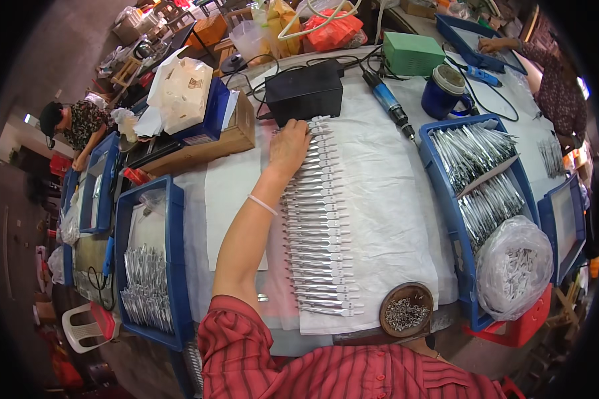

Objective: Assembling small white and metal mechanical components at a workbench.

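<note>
A long row of slim silvery metal pieces point(321, 243), shaped like small tool handles, lies side by side on a white cloth point(386, 219). My left hand point(289, 145) reaches to the far end of that row, fingers curled together over the last pieces; what the fingertips grip is hidden. A thin pale band circles the wrist. Just beyond the knuckles stands a black box point(305, 92). My right hand does not show. Near my body, a round brown bowl point(406, 309) holds many tiny metal pins.
Blue trays point(178, 266) of similar metal pieces stand at left; another blue tray point(439, 189) at right carries a clear plastic bag point(514, 268). A blue electric screwdriver point(387, 101), a dark blue mug point(440, 93) and a green box point(414, 54) sit farther back. Two other people work nearby.
</note>
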`<state>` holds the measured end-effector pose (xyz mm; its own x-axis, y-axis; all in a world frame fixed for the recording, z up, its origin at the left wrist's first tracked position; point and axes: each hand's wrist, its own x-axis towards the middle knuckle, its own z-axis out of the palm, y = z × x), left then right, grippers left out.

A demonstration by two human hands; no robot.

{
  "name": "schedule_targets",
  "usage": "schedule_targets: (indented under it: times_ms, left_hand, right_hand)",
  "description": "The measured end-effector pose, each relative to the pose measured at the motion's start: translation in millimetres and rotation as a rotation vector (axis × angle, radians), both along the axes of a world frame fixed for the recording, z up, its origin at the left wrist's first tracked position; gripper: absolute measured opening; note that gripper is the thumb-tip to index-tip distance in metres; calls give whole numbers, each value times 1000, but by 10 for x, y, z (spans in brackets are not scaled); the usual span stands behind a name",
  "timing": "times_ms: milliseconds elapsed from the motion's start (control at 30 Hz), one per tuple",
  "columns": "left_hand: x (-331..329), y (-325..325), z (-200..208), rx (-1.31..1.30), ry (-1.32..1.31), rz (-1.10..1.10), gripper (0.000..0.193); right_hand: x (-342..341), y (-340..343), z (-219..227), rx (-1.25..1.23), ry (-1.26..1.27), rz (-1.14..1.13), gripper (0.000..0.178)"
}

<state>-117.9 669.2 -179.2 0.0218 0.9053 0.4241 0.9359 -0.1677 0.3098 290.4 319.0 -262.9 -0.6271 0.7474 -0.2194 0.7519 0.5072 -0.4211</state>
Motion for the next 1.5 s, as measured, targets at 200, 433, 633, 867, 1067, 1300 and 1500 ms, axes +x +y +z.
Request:
schedule_targets:
  times_ms: [200, 433, 633, 867, 1067, 1300, 1500]
  left_hand:
    - [-53, -293, 180, 56, -13, -22, 14]
    - [-98, -1455, 847, 19, -254, -107, 9]
    - [-143, -2824, 959, -81, -391, 34, 10]
    - [-308, -3721, 536, -242, -292, 55, 14]
    - [-252, -3603, 402, -183, -112, -61, 22]
    - [-32, -3525, 429, -196, 117, -89, 19]
    - [4, -3569, 436, -192, 187, -85, 16]
  right_hand:
    - [20, -17, -4, -6, -5, 5, 56]
    - [65, -71, -42, -21, -2, 8, 56]
    - [72, -85, 37, 6, 104, -120, 52]
    - [450, 95, -189, -507, 145, -320, 55]
    - [96, -119, 781, -439, -117, -95, 61]
    - [71, -107, 1434, -706, 291, 89, 48]
    - [250, 212, 2106, -576, 491, 75, 37]
